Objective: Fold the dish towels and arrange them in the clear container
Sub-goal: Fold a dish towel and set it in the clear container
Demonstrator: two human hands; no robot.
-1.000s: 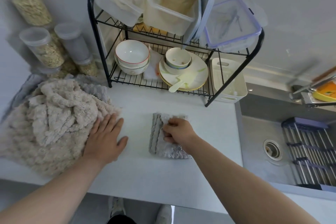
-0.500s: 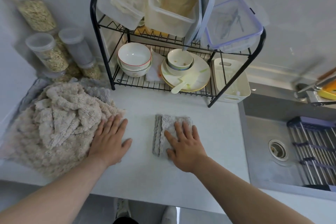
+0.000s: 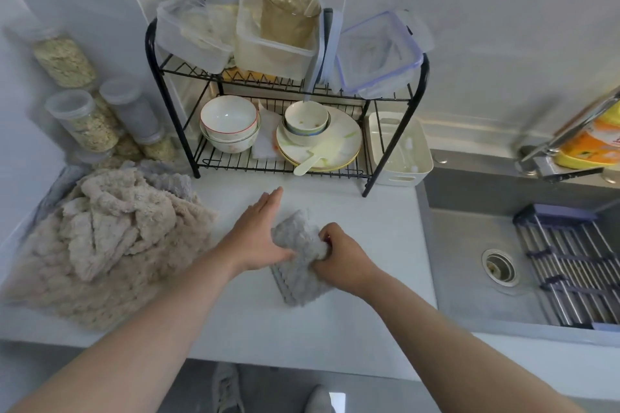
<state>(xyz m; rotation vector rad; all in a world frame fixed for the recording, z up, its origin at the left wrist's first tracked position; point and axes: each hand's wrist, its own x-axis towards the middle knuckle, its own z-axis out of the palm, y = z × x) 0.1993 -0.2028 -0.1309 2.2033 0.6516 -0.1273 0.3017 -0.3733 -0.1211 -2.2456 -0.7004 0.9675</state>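
Gripping the grey towel (image 3: 298,273), the right hand (image 3: 339,255) has its fingers curled into the far right corner and is bunching the cloth there. The left hand (image 3: 258,235) is flat, fingers straight and pointing away from me, with its thumb side against the towel's left edge.

Relation that matters: the towel lies between the 2 hands on the counter (image 3: 335,329), touching both. Its long axis runs roughly away from me, with the stacked fold edges showing along the near left side. My judgement: it is folded and ready to go.

Outward: the rack (image 3: 235,163) stands straight beyond the towel. At least 2 clear tubs sit on its top shelf, a left tub (image 3: 194,33) and a blue-rimmed tub (image 3: 379,54). I cannot tell which is the target. The right hand already has the grip, and it is nearer the blue-rimmed tub.

The beige towel pile (image 3: 110,238) lies well apart at left, nearer the left hand, and is not yet folded.
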